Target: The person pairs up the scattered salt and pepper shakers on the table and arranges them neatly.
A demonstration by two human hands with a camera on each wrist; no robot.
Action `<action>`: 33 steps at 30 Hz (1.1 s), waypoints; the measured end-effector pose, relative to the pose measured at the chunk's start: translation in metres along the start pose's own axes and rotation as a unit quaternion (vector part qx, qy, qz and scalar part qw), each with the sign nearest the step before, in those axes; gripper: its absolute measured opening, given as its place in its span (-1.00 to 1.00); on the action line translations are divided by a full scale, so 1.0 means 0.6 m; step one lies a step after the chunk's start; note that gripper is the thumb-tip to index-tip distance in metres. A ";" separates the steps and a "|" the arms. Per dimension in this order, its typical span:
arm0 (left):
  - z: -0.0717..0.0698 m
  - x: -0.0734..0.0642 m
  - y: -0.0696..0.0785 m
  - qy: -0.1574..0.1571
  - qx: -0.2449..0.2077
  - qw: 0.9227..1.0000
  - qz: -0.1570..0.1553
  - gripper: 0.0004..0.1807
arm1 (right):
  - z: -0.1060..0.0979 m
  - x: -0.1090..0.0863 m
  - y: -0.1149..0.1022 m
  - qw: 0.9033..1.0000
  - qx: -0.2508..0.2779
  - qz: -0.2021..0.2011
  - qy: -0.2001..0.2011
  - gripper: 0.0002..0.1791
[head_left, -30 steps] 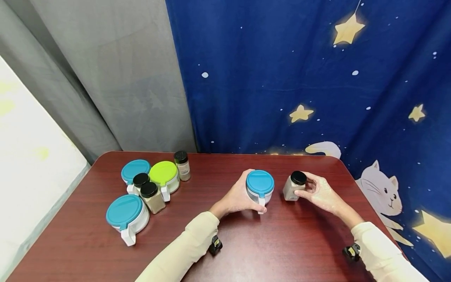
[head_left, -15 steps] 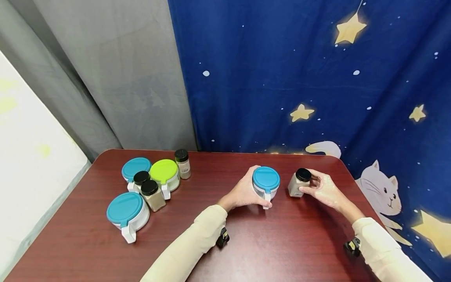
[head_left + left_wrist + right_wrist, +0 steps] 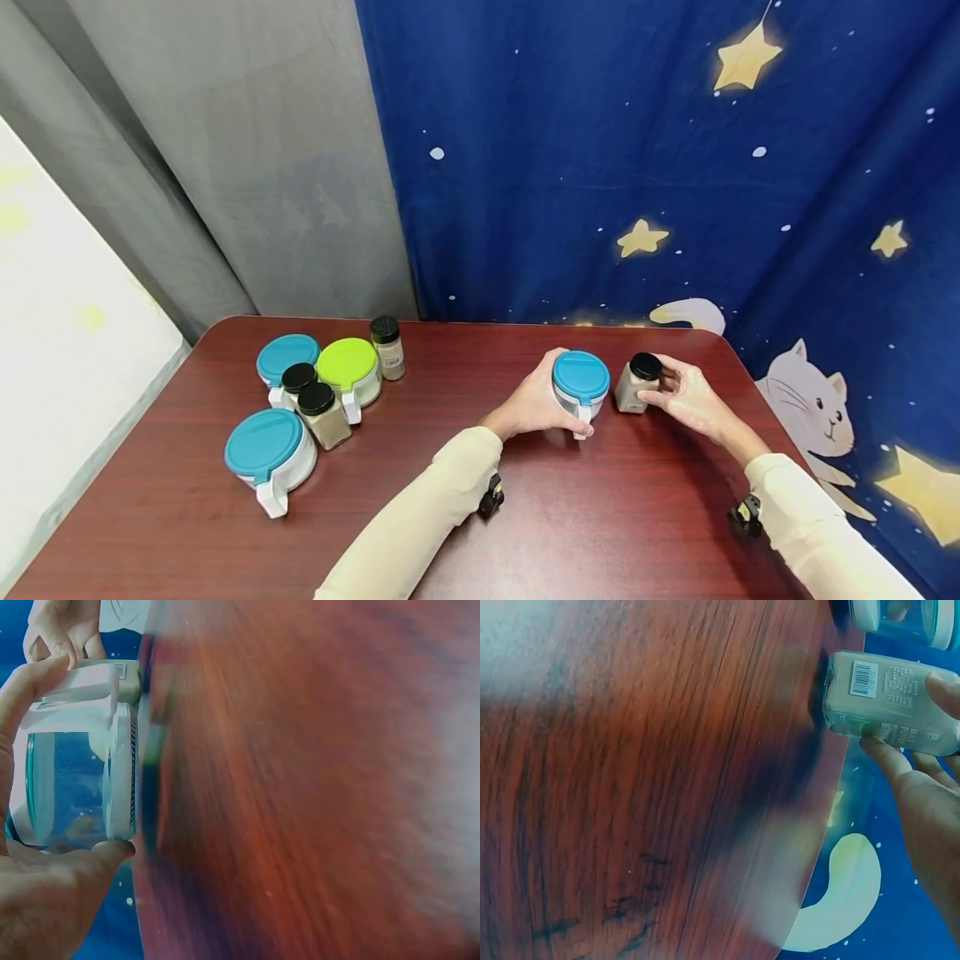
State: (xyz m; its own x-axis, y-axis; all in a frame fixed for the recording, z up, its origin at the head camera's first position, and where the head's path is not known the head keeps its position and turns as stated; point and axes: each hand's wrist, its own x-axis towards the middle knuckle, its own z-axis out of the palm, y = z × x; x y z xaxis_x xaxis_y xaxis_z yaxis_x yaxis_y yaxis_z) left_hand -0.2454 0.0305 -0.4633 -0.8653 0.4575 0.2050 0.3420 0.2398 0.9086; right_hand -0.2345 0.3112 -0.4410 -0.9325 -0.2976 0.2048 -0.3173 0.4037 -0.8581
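My left hand [image 3: 542, 402] grips a clear seasoning jar [image 3: 581, 383] with a blue lid and white handle, thumb at the handle and fingers round the far side. Through its clear wall in the left wrist view, the jar [image 3: 79, 780] looks empty. Just to the right, my right hand [image 3: 688, 400] holds a square spice bottle [image 3: 632, 392] with a black cap between thumb and fingers. The bottle's label and barcode show in the right wrist view, on the spice bottle [image 3: 885, 694] full of pale powder. Both stand upright, side by side with a narrow gap.
At the left of the table [image 3: 450, 358] stand two more blue-lidded jars, one near [image 3: 266, 450] and one far [image 3: 287, 357]. Close by are a green-lidded jar [image 3: 348, 367], two black-capped square bottles, the front one [image 3: 324, 417] tan, and a slim shaker [image 3: 387, 348]. Curtains hang behind.
My left hand has carried the blue-lidded jar to the right, closer to the spice bottle. The right hand and its bottle have shifted slightly right. The group at the left stays put.
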 end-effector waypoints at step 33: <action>0.035 0.067 -0.020 0.007 0.007 1.000 -0.008 0.27 | -0.012 0.015 0.020 0.998 0.059 0.027 0.022 -0.35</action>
State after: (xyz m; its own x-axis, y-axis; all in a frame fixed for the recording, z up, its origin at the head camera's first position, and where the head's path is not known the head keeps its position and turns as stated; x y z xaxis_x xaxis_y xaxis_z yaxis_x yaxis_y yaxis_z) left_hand -0.2768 0.0640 -0.4734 -0.8758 0.4412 0.1957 0.3331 0.2590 0.9066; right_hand -0.2482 0.3199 -0.4461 -0.9551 -0.2388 0.1756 -0.2467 0.3121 -0.9175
